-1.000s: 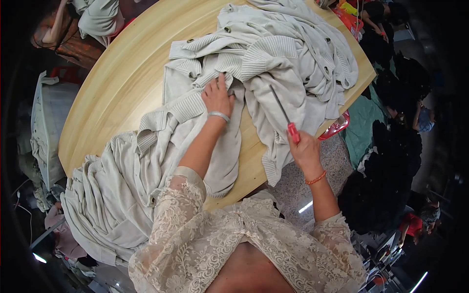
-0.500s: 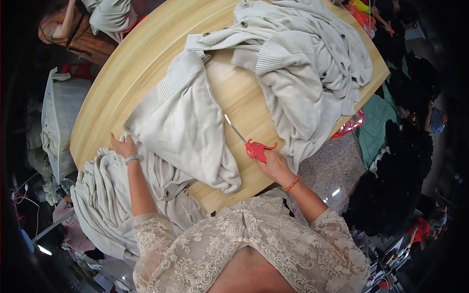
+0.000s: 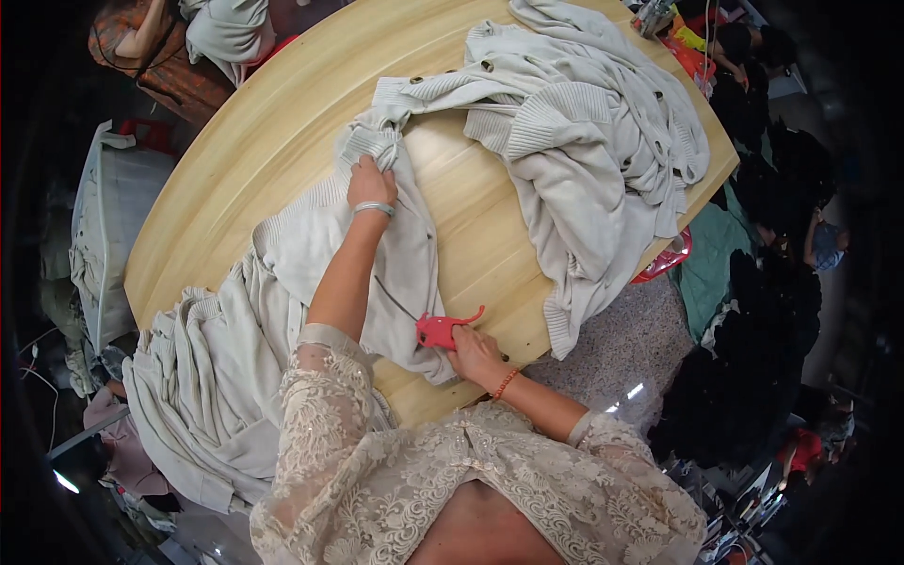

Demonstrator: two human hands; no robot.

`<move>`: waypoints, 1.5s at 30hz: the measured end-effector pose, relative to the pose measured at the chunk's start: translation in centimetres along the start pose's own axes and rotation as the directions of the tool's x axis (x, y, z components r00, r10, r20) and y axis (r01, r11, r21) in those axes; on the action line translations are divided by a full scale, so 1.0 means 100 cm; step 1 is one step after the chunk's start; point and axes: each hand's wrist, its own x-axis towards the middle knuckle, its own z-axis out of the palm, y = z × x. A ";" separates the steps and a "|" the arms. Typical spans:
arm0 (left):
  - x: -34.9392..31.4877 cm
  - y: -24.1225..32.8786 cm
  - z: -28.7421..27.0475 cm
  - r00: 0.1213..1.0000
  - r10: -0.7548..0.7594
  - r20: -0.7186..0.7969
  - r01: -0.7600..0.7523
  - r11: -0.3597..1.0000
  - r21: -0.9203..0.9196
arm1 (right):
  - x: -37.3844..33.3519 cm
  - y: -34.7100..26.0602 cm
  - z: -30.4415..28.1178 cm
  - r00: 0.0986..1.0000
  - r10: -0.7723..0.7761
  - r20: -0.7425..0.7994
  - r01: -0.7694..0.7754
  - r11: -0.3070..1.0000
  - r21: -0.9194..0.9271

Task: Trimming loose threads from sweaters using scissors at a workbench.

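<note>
So the left hand (image 3: 371, 184) jumped up and now bunches the grey cardigan (image 3: 377, 273)'s ribbed edge; right hand (image 3: 474, 351) still grips red scissors (image 3: 438, 330) below it.

A pale grey-beige knit garment (image 3: 395, 273) lies spread across the near part of the table, its ribbed edge bunched up at the far end into a gathered knot of fabric; the lower part drapes over the table's near-left edge in long folds. On it, close to the near edge, rest red-handled scissors (image 3: 438, 330) — a thin dark blade runs from them up and to the left, flat across the cloth, the handle loops toward the right.
</note>
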 end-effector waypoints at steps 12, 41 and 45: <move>0.041 0.081 -0.027 0.963 0.229 0.142 0.013 0.488 -0.873 | -0.064 0.038 -0.138 0.849 0.173 -0.499 -0.065 0.972 0.226; 0.018 -0.172 -0.058 0.649 -0.667 0.366 0.570 0.108 -0.814 | -0.068 -0.016 -0.097 0.975 -0.170 0.142 0.151 0.979 0.137; -0.057 -0.192 -0.038 0.887 -0.189 -0.422 -0.060 0.858 -0.510 | -0.046 0.025 -0.068 0.996 0.053 0.071 -0.057 0.996 0.062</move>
